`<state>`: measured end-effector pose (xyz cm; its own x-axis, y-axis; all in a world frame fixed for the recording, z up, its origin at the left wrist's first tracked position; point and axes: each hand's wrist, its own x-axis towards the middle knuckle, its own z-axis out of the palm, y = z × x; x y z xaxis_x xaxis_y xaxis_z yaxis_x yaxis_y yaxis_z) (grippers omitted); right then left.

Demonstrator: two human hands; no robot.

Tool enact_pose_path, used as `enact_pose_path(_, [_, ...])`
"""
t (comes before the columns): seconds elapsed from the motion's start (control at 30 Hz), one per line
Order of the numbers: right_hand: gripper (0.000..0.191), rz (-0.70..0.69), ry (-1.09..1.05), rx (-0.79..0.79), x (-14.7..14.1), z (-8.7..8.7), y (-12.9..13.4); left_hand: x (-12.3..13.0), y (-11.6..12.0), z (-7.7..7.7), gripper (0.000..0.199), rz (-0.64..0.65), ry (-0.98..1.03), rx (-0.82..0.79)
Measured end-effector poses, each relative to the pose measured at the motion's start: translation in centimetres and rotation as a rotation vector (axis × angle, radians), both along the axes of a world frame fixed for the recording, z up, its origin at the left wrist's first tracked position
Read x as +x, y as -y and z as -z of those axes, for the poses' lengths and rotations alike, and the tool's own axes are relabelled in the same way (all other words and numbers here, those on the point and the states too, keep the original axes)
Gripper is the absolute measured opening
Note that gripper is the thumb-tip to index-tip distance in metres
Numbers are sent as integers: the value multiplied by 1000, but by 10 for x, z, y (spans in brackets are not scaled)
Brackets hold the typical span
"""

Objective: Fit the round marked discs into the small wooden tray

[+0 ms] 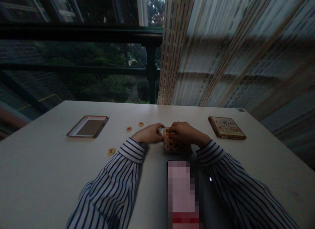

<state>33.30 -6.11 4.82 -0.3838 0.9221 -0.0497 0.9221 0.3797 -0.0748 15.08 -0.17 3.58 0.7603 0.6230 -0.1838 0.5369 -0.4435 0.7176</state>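
Note:
A small tray point(178, 152) of round xiangqi pieces point(167, 147) with red characters sits on the white table. My left hand point(150, 133) is curled at the tray's left edge, thumb and fingers bent against it. Reaching over the pieces from the right, my right hand point(184, 132) has its fingertips pinched together on a piece near the tray's far left corner. That hand covers much of the tray's right side. Left of the tray lie three loose xiangqi pieces: one piece point(111, 151) near my left sleeve, a second piece point(129, 129) and a third piece point(141, 124) farther back.
An open shallow box half point(94, 128) lies at the left of the table point(61, 176). On the right is a flat box lid point(227, 127) with printed artwork. A phone point(183, 189) with a blurred screen lies in front of the tray. Behind the table stand a dark railing and a curtain.

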Motion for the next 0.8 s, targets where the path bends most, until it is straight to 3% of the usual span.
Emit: enact_pose_path(0.8, [30, -22, -12, 17, 2, 4, -1, 2, -1, 4, 57, -24, -11, 15])
